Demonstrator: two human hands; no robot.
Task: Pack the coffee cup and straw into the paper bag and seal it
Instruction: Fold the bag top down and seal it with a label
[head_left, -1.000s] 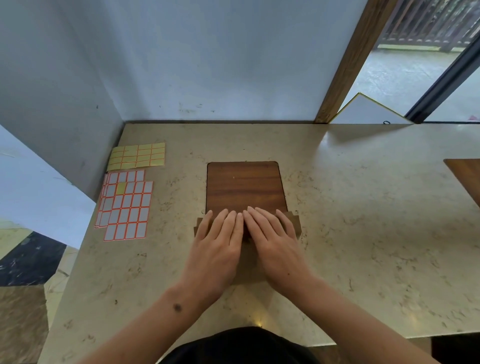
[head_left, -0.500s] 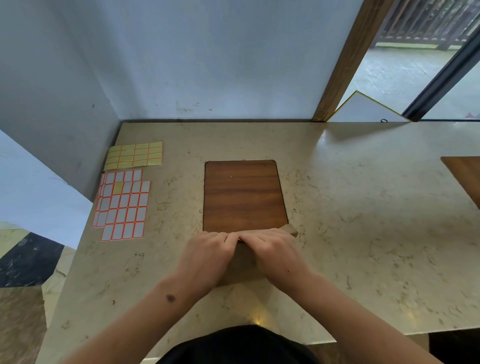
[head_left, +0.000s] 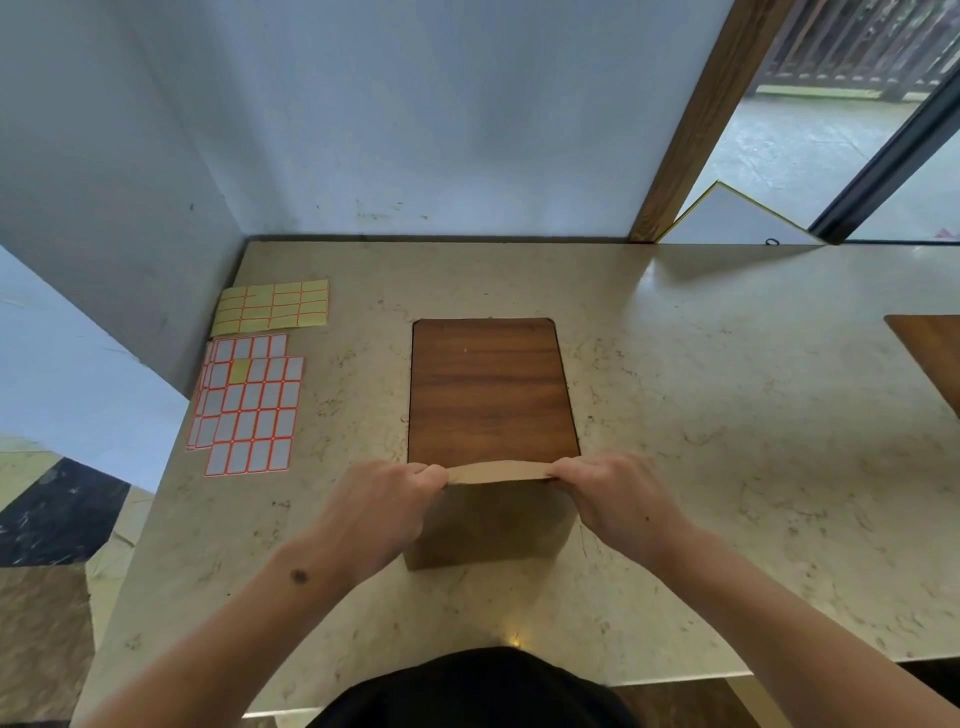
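At a marble counter in a grey-walled corner, a person's left hand and right hand pinch the folded top of a paper bag near the front edge, beside a wood board. Label sheets lie by the left edge. The bag's contents are hidden.

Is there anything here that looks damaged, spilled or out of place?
Nothing stands out. The paper bag stands intact, both hands pinching its folded top. The sticker sheets overlap loosely at the table's left edge.
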